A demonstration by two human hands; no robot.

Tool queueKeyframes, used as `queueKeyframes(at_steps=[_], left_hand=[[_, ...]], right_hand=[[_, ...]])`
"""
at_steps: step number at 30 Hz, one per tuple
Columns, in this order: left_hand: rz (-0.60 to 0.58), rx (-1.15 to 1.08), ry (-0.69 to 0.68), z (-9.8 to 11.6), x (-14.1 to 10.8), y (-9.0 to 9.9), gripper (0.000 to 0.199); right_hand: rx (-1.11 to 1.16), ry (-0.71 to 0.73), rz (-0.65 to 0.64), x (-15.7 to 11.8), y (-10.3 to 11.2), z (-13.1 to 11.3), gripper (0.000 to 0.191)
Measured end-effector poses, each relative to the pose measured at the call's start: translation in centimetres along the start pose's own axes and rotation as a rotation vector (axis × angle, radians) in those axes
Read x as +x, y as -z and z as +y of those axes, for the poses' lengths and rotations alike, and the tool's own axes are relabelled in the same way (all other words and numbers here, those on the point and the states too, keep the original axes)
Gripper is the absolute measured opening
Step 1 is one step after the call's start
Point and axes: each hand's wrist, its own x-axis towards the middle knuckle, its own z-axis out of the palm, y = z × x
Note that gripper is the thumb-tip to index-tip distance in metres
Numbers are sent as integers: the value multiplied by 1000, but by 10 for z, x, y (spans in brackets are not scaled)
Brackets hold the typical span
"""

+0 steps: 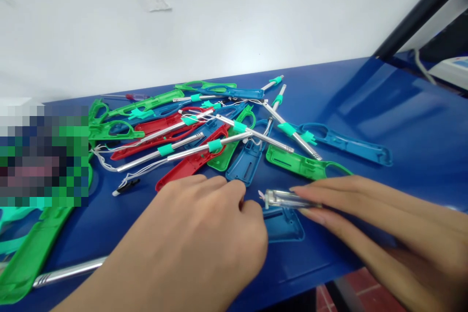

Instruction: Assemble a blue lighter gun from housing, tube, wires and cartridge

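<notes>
My left hand (197,234) is closed in a fist, back of the hand toward me, above the blue table's near side. Its fingertips are hidden, so I cannot make out what they grip. My right hand (380,224) pinches a short shiny silver and clear piece (283,198) between thumb and fingers. A small pinkish tip sticks out of its left end, close to my left hand's knuckles. Below this piece lies a blue plastic handle shell (283,226), partly hidden by my left hand. A green handle shell (300,163) lies just beyond my right fingertips.
Beyond my hands are piled red handle shells (193,163), more green and blue shells, and silver rods (146,153) with turquoise tape and white cords. A screwdriver (135,97) lies at the back by the white wall (219,24). Pixelation masks the left edge. A black post (417,14) stands right.
</notes>
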Motion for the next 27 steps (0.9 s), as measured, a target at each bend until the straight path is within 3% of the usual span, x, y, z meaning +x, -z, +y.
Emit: queueKeyframes(at_steps=[5,8,12,27], left_hand=[[80,33,-2,3,1,-6,23],[94,37,-16,3,0,-9,22],[94,37,-21,1,-2,-7,22],[55,-11,-41,-7,0,-4,25]], right_hand=[[226,-310,87,16,-4,-13,17],[482,-446,52,25,-2,-16,15],[647,-497,-7,31,-2,-16,14],[710,-555,-24,34,-8,-16,17]])
